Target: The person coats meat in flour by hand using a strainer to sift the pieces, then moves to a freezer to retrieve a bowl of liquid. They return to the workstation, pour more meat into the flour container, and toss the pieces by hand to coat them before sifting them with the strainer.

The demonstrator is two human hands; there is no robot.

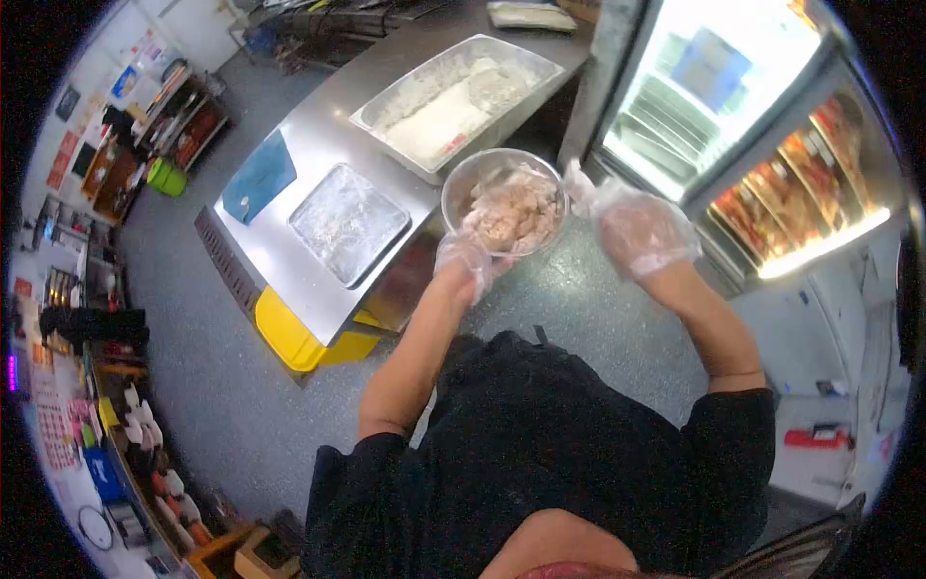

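Note:
A round metal bowl (451,198) filled with pale, flour-dusted pieces (511,214) that look like raw chicken is held off the counter's edge. My left hand (467,259), in a clear plastic glove, grips its near left rim from below. On the other side, my right hand (639,227), gloved the same way, reaches to the right rim. Its fingertips are blurred, and I cannot make out whether they pinch the rim or a piece. Just behind the bowl stands a deep metal pan (405,145) of white flour (439,121), with a small red-marked thing in it.
On the steel counter (275,265) lie a flour-dusted tray (349,227) and a blue cloth (260,179). A yellow bin (289,333) stands below. To the right are a lit glass-door fridge (680,92) and stocked shelves (801,183). Another person in dark clothes (96,325) is far left.

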